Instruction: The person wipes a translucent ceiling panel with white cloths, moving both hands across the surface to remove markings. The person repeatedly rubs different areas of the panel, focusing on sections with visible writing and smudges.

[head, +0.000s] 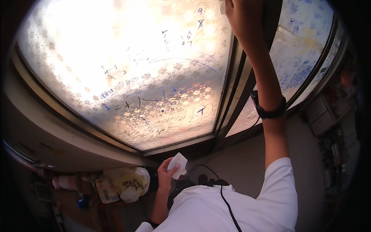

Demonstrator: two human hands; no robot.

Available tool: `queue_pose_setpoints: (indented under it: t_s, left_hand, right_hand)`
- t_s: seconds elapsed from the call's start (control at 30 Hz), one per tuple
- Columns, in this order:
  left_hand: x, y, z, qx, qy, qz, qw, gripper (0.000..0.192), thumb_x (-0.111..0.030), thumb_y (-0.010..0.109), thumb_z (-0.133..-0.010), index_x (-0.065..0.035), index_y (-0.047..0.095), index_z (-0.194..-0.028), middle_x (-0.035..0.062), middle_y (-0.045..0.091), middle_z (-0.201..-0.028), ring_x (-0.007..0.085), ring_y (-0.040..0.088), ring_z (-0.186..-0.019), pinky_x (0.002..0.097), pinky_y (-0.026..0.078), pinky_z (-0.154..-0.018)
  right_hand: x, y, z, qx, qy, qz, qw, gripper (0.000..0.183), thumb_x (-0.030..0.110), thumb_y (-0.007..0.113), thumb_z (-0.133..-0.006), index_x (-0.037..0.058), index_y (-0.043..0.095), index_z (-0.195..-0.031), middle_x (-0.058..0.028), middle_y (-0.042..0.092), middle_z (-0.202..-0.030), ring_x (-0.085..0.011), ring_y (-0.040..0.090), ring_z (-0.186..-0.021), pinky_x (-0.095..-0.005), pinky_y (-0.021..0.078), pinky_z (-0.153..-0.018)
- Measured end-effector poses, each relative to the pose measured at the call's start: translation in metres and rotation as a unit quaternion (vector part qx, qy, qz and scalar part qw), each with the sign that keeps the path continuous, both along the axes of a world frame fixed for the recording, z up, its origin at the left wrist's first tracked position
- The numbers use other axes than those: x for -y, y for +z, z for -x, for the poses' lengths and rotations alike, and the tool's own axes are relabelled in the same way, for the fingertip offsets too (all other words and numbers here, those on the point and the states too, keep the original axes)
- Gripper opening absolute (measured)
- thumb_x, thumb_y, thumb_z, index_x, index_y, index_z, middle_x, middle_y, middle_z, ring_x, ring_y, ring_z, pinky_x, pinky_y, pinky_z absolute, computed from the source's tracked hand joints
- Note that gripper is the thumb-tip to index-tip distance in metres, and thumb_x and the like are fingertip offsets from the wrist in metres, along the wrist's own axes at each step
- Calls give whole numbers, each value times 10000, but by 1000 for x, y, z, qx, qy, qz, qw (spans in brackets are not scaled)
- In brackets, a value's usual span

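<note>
In the head view, my left hand (164,174) pinches a folded white tissue (179,163) between thumb and fingers, held low before my body. My right arm stretches far up to a patterned glass pane (174,69). At the top rim of the view my right hand (242,13) is partly cut off, beside the pane's upper right edge and metal frame. A small pale piece (222,7) shows at its fingers, seemingly held against the glass; what it is made of is unclear. Handwritten marks in black and blue cover the pane, which bright light shines through.
A second marked glass panel (301,43) stands to the right. Below left are a yellow and white plastic bag (132,185) and a pale box (106,190). A black cable (227,206) runs down my shirt. Drawers (320,119) stand at the far right.
</note>
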State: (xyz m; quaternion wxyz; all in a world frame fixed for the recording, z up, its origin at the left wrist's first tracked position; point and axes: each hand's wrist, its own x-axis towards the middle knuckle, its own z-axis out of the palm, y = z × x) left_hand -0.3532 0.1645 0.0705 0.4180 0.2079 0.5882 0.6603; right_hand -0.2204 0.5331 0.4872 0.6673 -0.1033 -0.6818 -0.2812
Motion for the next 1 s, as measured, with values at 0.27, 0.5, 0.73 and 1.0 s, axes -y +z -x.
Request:
queue_pose_setpoints:
  t_s: [0.27,0.5,0.73,1.0]
  left_hand:
    - [-18,2,29,-56,33,-27,998,421,-64,831,-864,18,672,-1245,83,740,-1118,154,712,-981,314,571,-880]
    - [-26,7,44,-90,42,-52,994,425,-49,838,-860,16,680,-1249,96,749,-1115,148,718,-971,311,581,-863]
    - [-21,-4,47,-83,57,-15,995,428,-32,833,-860,17,675,-1255,104,745,-1131,160,718,-986,320,584,-871]
    - [-12,13,51,-96,64,-17,993,407,-19,827,-859,21,671,-1233,106,738,-1125,171,712,-992,333,584,-878]
  right_hand:
    - [-15,-3,-3,39,-79,40,995,143,26,726,-862,67,750,-997,-86,712,-1011,-273,668,-1000,-398,552,-862]
    - [6,-81,-11,122,-82,138,979,139,-19,744,-835,41,747,-960,-71,703,-976,-246,681,-906,-368,599,-788]
    - [28,-183,-11,65,-14,287,956,487,-173,614,-833,-69,623,-1309,-199,576,-1443,-357,529,-1386,-399,490,-1146]
    - [43,-275,27,-4,91,380,920,736,-151,468,-929,-31,249,-1622,-254,201,-1696,-409,227,-1574,-461,275,-1271]
